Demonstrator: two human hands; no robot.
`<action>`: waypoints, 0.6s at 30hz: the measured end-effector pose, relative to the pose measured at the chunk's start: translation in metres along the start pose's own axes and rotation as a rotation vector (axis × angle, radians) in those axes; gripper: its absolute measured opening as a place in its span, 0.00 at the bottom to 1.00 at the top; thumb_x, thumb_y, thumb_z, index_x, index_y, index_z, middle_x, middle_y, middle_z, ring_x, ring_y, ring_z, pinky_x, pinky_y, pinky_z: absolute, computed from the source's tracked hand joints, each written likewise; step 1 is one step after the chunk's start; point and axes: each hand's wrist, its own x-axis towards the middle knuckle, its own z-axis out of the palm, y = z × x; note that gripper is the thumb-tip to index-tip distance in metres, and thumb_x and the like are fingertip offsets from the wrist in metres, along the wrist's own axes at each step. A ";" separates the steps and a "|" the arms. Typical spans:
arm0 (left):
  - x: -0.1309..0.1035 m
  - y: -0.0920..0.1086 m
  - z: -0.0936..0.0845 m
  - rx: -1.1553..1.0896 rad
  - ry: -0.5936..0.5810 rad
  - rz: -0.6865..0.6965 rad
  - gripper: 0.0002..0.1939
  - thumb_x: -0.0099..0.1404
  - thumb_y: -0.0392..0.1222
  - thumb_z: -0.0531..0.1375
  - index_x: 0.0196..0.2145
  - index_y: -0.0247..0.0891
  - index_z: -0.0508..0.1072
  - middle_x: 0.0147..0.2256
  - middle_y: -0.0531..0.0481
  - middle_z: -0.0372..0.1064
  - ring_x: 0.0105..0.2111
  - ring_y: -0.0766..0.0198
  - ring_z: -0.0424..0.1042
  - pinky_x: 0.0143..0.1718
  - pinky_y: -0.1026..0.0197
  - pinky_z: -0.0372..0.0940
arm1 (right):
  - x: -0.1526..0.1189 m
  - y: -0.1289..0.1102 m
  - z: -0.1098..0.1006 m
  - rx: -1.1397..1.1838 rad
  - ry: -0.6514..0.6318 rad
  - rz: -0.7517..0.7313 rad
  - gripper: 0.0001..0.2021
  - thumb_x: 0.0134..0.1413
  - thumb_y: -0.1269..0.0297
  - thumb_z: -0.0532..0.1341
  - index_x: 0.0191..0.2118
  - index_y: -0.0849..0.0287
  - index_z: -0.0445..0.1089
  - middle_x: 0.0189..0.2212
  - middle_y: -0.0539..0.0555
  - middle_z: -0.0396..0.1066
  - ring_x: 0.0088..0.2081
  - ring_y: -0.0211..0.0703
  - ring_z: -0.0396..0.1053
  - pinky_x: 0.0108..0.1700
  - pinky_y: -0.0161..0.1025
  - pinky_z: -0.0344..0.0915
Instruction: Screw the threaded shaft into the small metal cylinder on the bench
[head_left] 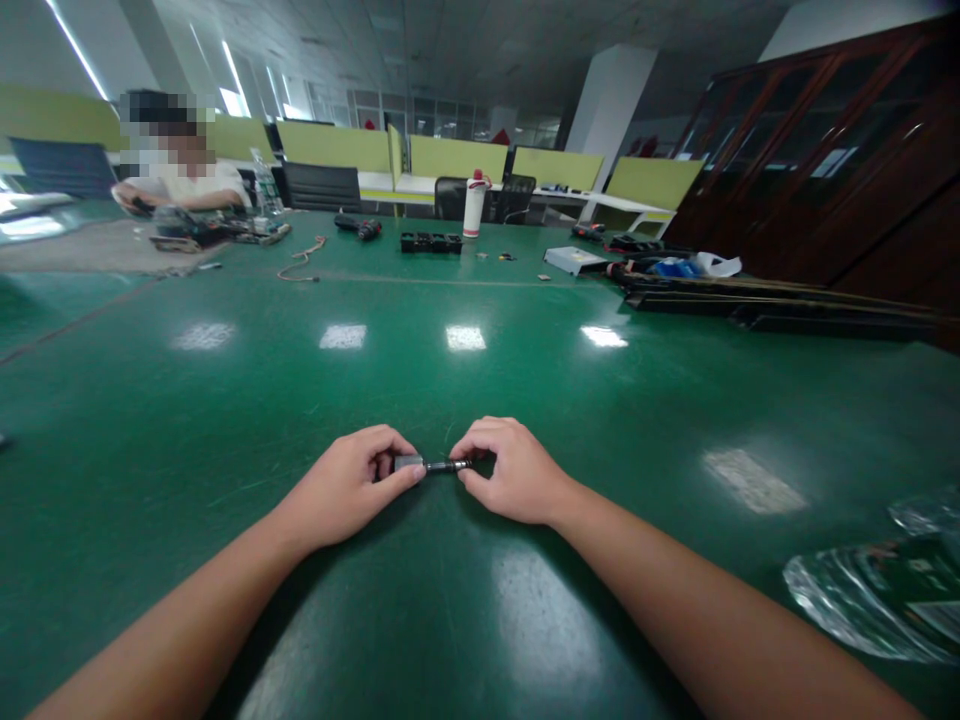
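Low over the green table, my left hand pinches the grey, block-like end of a slim dark rod between thumb and fingers. My right hand closes thumb and fingertips round the rod's other end, where shiny bands show. The rod lies level, pointing from one hand to the other. Its exact kind is too small to make out, and the fingers cover both of its ends.
A clear plastic bottle lies at the right. Farther off are a white bottle, a black slotted part, a power drill, a silver box and long dark strips. A person sits at the far left.
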 end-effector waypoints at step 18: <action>-0.002 0.001 0.000 0.073 -0.080 0.110 0.12 0.59 0.44 0.65 0.40 0.39 0.73 0.32 0.53 0.68 0.31 0.63 0.67 0.32 0.63 0.59 | -0.001 -0.005 0.005 0.049 -0.097 -0.155 0.09 0.51 0.66 0.67 0.41 0.58 0.76 0.34 0.52 0.76 0.38 0.43 0.70 0.44 0.41 0.61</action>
